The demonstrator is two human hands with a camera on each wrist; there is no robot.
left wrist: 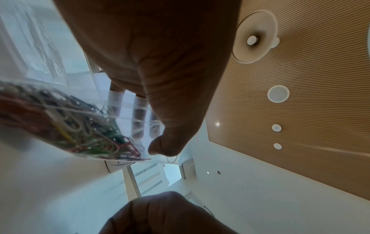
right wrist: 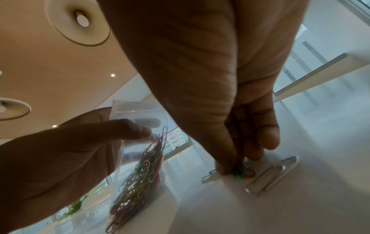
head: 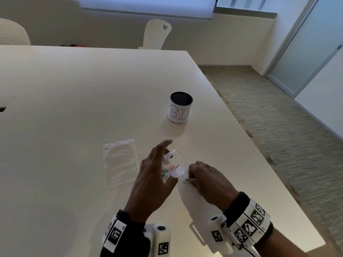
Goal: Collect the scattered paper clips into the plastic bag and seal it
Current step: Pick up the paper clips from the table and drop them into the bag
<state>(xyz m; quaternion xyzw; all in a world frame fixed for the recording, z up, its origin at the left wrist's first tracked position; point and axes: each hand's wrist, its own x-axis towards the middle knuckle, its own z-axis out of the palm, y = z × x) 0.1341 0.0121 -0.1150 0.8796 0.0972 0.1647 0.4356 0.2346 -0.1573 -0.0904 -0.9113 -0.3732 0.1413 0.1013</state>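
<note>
— Clear plastic, soft and slippery: that is the plastic bag, and the left hand has it pinched near the mouth, thumb on one side and fingers behind the film, lifted just off the table. How should the mouth be kept?

— Open and turned toward the right hand, I'd say. The coloured paper clips already inside are heaped low in the bag, so tipping it too far could spill them.

— And the right hand?

— Down on the table just beside the bag, its fingertips closed on a small bunch of loose clips, green and red among them. A large silver clip lies right next to the pinch, and another silver clip on the other side.

— Take those too?

— Better to lift what is gripped first. Thin wire on a smooth top slides away, so press down, then roll the fingertips under before raising.

— Anything else nearby?

— A second, empty bag lies flat to the left, and a mesh cup stands farther back. Neither is in the way.
</note>
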